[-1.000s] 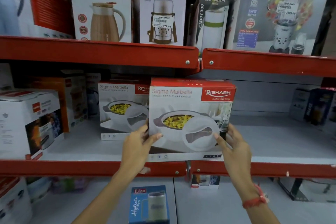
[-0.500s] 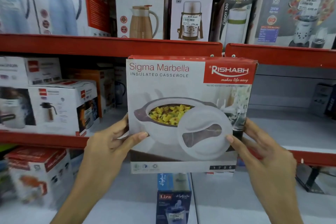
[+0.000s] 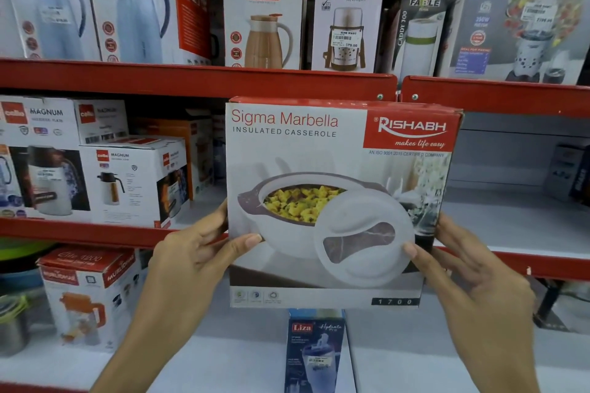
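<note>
The red metal shelving [image 3: 191,80] is filling the frame, and its grey middle shelf board [image 3: 517,220] is offering open room at centre right. The large white and red cardboard casserole box [image 3: 319,143], which was standing on that board a second ago, is now hanging in the air at frame centre, drawn well out towards the camera, so the taking-down is looking done. The left hand [image 3: 194,252] is grasping its left edge, thumb on the front, and the right hand [image 3: 472,271] is grasping the right edge likewise. The white flask boxes [image 3: 134,182] are crowding the left, and a small blue bottle box [image 3: 314,351] is standing below.
</note>
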Motion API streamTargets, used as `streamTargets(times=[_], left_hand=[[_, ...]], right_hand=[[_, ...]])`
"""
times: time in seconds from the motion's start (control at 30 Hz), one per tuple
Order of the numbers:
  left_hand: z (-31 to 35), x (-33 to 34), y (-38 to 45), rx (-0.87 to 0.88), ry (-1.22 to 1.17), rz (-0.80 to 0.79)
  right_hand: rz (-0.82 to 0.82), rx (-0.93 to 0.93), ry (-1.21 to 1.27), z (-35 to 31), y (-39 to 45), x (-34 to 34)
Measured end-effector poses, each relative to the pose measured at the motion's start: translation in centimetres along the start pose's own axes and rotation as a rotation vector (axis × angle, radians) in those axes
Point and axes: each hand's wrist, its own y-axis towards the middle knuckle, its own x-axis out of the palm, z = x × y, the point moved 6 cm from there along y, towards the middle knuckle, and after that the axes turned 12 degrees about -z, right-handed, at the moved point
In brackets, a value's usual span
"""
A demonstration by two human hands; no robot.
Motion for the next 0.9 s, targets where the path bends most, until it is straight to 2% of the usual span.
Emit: streamTargets(times=[0.33, 0.63, 0.9], left_hand=[[-5.6, -0.6, 7.8, -0.001, 0.131, -0.014], [-11.8, -1.4, 15.6, 0.019, 0.164, 0.070], [-17.8, -2.0, 17.7, -0.080, 0.229, 0.108]], right_hand=[[-0.005, 0.036, -0.031, 5.2, 6.4, 5.4], [-0.040, 0.016, -0.026, 11.4, 13.1, 10.8], [-0.079, 0.079, -0.067, 15.5, 14.3, 13.9]])
